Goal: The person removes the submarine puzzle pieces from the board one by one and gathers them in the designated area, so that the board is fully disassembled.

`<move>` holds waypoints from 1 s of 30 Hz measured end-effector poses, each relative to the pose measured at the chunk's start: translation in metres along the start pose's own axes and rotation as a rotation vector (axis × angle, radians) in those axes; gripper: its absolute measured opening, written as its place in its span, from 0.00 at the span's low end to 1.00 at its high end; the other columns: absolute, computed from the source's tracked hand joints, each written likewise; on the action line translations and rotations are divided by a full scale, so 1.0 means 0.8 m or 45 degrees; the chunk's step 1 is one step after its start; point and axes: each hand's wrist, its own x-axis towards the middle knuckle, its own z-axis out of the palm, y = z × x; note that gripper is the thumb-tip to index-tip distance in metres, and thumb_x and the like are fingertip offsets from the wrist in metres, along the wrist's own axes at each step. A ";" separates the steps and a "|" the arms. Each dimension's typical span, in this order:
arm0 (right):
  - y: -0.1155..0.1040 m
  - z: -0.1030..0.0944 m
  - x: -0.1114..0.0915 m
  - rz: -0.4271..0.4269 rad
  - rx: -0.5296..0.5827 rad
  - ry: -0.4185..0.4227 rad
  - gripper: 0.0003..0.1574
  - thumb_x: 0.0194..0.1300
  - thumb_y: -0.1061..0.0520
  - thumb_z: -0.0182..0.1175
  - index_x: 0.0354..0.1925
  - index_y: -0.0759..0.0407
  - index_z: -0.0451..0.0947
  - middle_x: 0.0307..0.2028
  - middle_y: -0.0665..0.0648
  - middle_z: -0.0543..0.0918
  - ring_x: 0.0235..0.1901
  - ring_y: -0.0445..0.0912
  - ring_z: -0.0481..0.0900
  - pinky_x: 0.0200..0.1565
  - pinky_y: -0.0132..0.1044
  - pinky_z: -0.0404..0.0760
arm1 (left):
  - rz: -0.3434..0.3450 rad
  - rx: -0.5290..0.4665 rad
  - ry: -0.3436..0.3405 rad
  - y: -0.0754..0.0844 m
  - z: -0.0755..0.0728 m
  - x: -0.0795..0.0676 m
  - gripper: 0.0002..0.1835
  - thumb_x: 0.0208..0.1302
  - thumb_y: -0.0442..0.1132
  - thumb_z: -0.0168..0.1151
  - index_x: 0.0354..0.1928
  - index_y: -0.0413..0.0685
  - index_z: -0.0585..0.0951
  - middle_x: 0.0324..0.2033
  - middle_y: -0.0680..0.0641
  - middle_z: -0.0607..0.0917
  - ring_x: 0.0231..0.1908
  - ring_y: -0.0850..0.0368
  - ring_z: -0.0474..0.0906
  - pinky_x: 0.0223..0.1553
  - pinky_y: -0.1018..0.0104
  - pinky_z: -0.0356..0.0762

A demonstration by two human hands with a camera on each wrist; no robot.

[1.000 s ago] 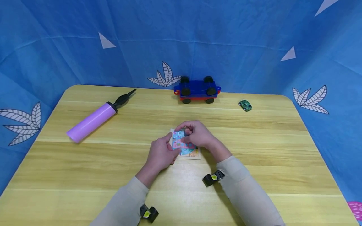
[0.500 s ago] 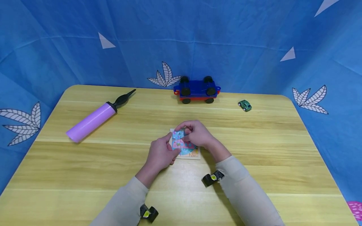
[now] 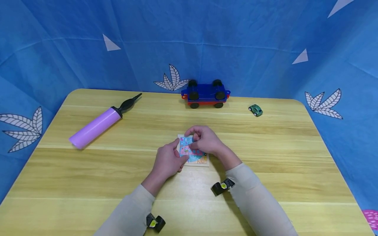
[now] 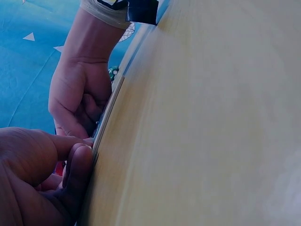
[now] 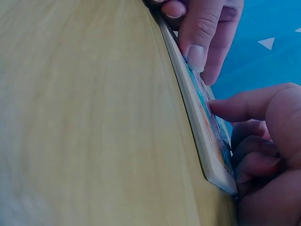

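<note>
On the wood-grained table [image 3: 280, 141] we see a square, pale-rimmed puzzle [image 3: 193, 152]; the left hand [image 3: 169, 160] pinches its nine-o'clock edge, while the right hand [image 3: 207, 140], toward two o'clock, touches its printed pieces [image 3: 195, 159]; whether it grasps one, we cannot tell.

puzzle [image 5: 203, 146]: smooth wood | tabletop [image 3: 295, 147]: wood-grained, satin | pump [image 3: 95, 127]: glossy plastic | backdrop [image 3: 236, 26]: creased cloth | sleeves [image 3: 260, 200]: matt cloth

I can't read any words, numbers or brands here — the small yellow marks [image 3: 153, 223] on the black wrist cameras [image 3: 160, 224] are too tiny to make out from where I stand.
</note>
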 end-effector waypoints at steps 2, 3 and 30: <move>0.000 0.000 -0.001 0.009 -0.028 -0.007 0.20 0.54 0.71 0.70 0.45 0.59 0.82 0.20 0.51 0.66 0.21 0.46 0.63 0.38 0.39 0.71 | -0.002 -0.002 -0.004 0.000 0.000 0.000 0.43 0.60 0.35 0.73 0.74 0.36 0.62 0.19 0.48 0.78 0.12 0.56 0.78 0.18 0.63 0.75; 0.000 -0.001 -0.001 0.010 -0.040 -0.010 0.20 0.54 0.70 0.71 0.45 0.59 0.82 0.19 0.51 0.66 0.21 0.46 0.64 0.38 0.39 0.71 | -0.002 -0.002 -0.005 0.000 0.001 0.000 0.43 0.60 0.35 0.73 0.74 0.36 0.62 0.19 0.48 0.78 0.12 0.56 0.78 0.18 0.63 0.74; 0.001 -0.003 -0.001 -0.032 -0.046 -0.032 0.15 0.56 0.68 0.73 0.41 0.60 0.81 0.18 0.50 0.64 0.18 0.45 0.62 0.34 0.38 0.71 | 0.034 0.013 0.009 0.000 0.000 0.000 0.42 0.60 0.35 0.73 0.73 0.35 0.63 0.19 0.49 0.78 0.12 0.57 0.78 0.18 0.64 0.74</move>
